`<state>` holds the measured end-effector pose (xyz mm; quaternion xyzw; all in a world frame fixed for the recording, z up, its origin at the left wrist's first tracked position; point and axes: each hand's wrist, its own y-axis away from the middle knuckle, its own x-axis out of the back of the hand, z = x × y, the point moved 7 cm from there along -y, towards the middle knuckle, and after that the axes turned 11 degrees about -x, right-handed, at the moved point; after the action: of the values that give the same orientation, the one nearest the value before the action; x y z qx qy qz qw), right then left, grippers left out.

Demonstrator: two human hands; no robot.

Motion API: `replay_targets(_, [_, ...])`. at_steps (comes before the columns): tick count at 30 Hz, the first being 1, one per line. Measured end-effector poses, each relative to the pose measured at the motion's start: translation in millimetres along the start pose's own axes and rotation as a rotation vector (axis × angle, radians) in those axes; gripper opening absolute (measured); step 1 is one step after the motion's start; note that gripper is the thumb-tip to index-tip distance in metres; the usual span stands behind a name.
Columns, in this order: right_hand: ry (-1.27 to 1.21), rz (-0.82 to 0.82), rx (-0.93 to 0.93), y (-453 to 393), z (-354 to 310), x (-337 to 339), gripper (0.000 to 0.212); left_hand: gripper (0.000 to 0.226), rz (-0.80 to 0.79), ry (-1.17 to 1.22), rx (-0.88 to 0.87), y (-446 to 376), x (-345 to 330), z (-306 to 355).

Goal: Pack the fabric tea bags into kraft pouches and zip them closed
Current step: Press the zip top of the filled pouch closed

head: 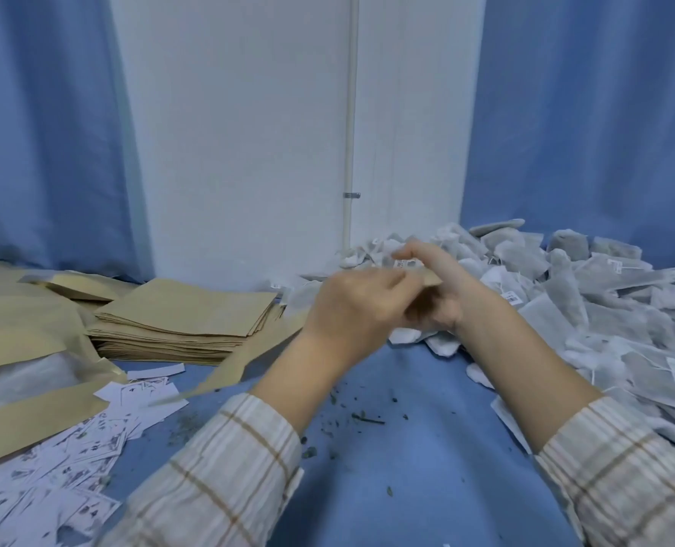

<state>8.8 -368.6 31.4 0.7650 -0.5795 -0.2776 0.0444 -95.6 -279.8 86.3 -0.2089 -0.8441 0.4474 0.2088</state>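
Note:
My left hand (351,305) grips a flat kraft pouch (225,373), which slants down to the left from the hands and is blurred. My right hand (438,286) is pressed against the pouch's upper end. Its fingers are closed on a fabric tea bag whose white tag (407,264) shows at the fingertips. The bag's body is hidden behind my hands. A large heap of grey-white tea bags (588,309) with strings and tags covers the right side of the table, right behind and beside my right hand.
A stack of empty kraft pouches (186,317) lies at centre left. Filled pouches with clear windows (20,384) lie at the far left. White printed paper slips (71,459) are scattered at the lower left. Loose tea crumbs (363,419) dot the blue tablecloth. Behind are a white wall and blue curtains.

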Motion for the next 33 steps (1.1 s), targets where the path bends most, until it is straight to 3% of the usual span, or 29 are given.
replay_targets(2, [-0.03, 0.056, 0.002, -0.6, 2.6, 14.8, 0.02, 0.025, -0.017, -0.014, -0.057, 7.1, -10.2, 16.5])
replay_targets(5, [-0.075, 0.1, 0.055, -6.6, 9.5, 35.1, 0.018, 0.016, -0.04, 0.136, -0.02, 21.2, -21.6, 27.2])
replay_targets(9, [-0.303, 0.106, 0.213, -11.0, 21.9, 59.9, 0.019, 0.012, 0.071, 0.284, 0.237, 57.3, -12.1, 25.1])
replay_targets(11, [-0.346, 0.154, 0.266, -10.1, 27.5, 70.9, 0.015, 0.015, 0.116, 0.326, 0.585, 88.5, -8.7, 16.5])
replay_targets(12, [-0.355, 0.174, 0.277, -10.7, 30.7, 74.5, 0.013, 0.015, 0.083, 0.403, 0.867, 108.6, -14.9, 7.3])
replay_targets(14, [-0.367, 0.184, 0.29, -13.3, 38.2, 78.9, 0.011, 0.012, 0.067, 0.827, 1.534, 152.3, -44.9, 3.1])
replay_targets(15, [-0.367, 0.16, 0.289, -14.7, 43.3, 77.6, 0.012, 0.012, 0.122, 1.111, 1.772, 162.4, -59.0, 10.2])
replay_targets(16, [-0.377, 0.119, 0.275, -16.7, 49.8, 73.9, 0.015, 0.017, 0.225, 1.347, 1.893, 163.1, -67.3, 13.8])
replay_targets(19, [-0.43, 0.004, 0.213, -26.4, 70.5, 59.4, 0.028, 0.026, 0.547, 1.627, 1.924, 157.2, -70.3, -1.7])
replay_targets(24, [-0.411, -0.092, 0.211, -52.1, 65.7, -6.6, 0.017, 0.041, 0.553, 1.561, 1.814, 169.6, -36.4, -57.5])
replay_targets(27, [-0.316, -0.218, 0.167, -95.5, 42.6, -140.9, 0.013, 0.029, 0.648, 1.455, 1.719, 186.1, -3.0, -128.0])
replay_targets(28, [-0.254, -0.29, 0.146, -108.3, 39.1, -198.0, 0.017, 0.029, 0.679, 1.412, 1.704, 195.6, 8.1, -152.9])
replay_targets(30, [0.012, -0.344, 0.174, -135.0, 48.7, -277.9, 0.062, 0.03, 0.722, 1.346, 1.755, 227.5, 24.3, -189.6])
replay_targets(32, [0.317, -0.249, 0.142, -169.7, 73.8, -315.2, 0.095, 0.037, 0.695, 1.283, 1.847, 267.1, 31.1, -209.1])
replay_targets(33, [0.411, -0.15, 0.136, -190.8, 83.7, -322.6, 0.091, 0.042, 0.669, 1.252, 1.896, 286.7, 29.4, -213.7])
